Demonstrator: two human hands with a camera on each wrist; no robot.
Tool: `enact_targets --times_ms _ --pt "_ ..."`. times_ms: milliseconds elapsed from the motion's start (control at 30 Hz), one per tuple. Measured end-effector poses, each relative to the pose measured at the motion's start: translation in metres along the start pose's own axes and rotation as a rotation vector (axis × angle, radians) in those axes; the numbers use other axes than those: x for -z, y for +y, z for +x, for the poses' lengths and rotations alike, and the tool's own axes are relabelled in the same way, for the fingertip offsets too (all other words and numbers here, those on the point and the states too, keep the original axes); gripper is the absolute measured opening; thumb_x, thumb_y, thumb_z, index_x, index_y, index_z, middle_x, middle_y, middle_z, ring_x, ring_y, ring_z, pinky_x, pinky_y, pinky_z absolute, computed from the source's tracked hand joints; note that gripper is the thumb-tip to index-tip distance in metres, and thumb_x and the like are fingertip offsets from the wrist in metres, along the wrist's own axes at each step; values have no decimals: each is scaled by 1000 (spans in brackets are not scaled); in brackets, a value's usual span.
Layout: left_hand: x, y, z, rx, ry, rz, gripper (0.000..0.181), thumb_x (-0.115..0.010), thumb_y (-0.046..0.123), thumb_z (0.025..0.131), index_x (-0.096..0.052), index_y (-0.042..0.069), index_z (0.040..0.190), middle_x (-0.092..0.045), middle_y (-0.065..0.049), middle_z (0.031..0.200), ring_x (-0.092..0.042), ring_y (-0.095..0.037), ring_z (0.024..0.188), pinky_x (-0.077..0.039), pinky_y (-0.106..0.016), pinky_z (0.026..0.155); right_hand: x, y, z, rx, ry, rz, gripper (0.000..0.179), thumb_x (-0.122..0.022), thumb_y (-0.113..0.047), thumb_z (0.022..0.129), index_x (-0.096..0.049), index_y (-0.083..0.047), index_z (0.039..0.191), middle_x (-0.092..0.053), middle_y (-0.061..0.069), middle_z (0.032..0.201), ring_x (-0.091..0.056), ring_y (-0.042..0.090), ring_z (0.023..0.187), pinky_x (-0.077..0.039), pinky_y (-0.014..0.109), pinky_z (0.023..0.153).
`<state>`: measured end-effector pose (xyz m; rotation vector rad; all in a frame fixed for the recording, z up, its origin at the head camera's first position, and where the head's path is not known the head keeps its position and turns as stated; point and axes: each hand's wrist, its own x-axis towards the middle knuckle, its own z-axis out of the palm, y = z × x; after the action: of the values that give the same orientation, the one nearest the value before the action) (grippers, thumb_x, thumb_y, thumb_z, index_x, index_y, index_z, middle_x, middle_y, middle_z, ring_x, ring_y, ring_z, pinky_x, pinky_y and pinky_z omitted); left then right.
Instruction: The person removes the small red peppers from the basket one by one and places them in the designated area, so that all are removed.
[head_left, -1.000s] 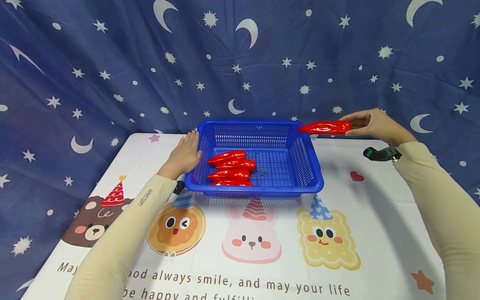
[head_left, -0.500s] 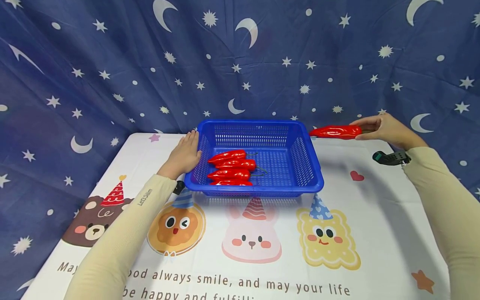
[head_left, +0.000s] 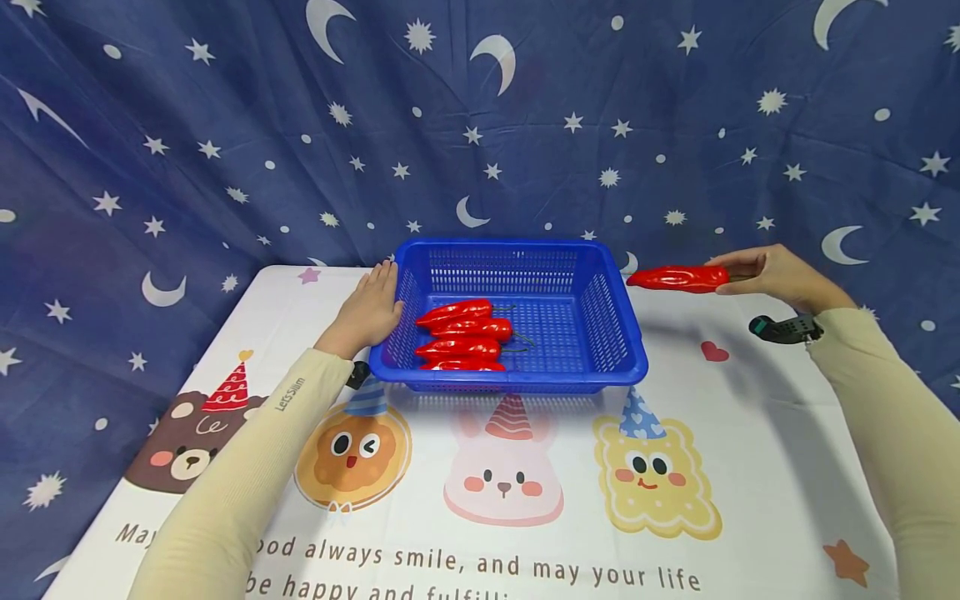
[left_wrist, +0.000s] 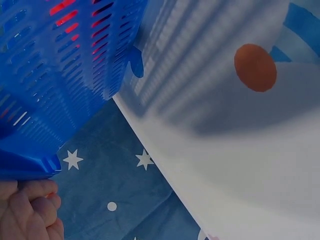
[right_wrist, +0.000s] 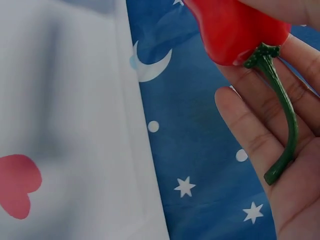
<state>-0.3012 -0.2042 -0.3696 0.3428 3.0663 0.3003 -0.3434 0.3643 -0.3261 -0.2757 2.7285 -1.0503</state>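
In the head view, my right hand (head_left: pixel 780 277) pinches a long red pepper (head_left: pixel 678 279) near its stem end. The pepper lies level in the air, its tip pointing left at the right side of a blue plastic basket (head_left: pixel 510 380). The right wrist view shows its curved green stem (right_wrist: pixel 284 105) running along the palm. My left hand (head_left: pixel 365 308) rests on the basket's left rim with its fingers stretched out, and the left wrist view shows those fingers (left_wrist: pixel 35 205) right at the rim. Several red peppers (head_left: pixel 467 328) lie side by side in the basket's left half.
The basket stands on a white tablecloth (head_left: pixel 540 467) printed with cartoon figures and lettering. Behind the table's back edge hangs a dark blue curtain (head_left: pixel 540 175) with moons and stars. A small black camera mount (head_left: pixel 783 329) sits at the right wrist.
My right hand has carried the red pepper to the right and slightly down, away from over the basket's right rim. The left hand, the basket and the peppers inside have stayed put.
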Motion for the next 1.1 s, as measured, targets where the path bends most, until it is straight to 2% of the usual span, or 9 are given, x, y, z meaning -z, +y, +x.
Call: enact_targets --times_ms 167,433,800,1100 --pt "-1 0 -1 -2 1 -6 65 -35 19 96 -7 -9 147 -8 -27 155 -6 -40 145 -5 -48 120 -6 9 1 -17 -15 -3 62 -74 -23 80 -51 2 132 -53 -32 97 -56 -7 86 -55 19 73" --pt "-1 -1 0 1 -1 -9 65 -35 20 96 -6 -8 147 -8 -27 155 -6 -40 145 -4 -48 120 -14 20 1 -27 -34 26 58 -74 -19 80 -53 5 128 -61 -29 88 -60 -1 83 -54 17 73" --pt "-2 -2 1 -3 1 -18 65 -34 20 96 -6 -9 147 -7 -27 155 -4 -40 146 -3 -49 120 -25 34 -1 -43 -56 48 57 -74 -16 80 -53 5 128 -63 -23 91 -62 4 83 -56 22 75" --pt "-2 -2 1 -2 -5 -23 65 -34 20 96 -6 -9 147 -7 -27 155 -4 -39 146 -3 -49 120 -34 47 -2 -29 -91 83 59 -74 -13 78 -51 12 126 -65 -22 92 -63 -1 80 -56 20 75"
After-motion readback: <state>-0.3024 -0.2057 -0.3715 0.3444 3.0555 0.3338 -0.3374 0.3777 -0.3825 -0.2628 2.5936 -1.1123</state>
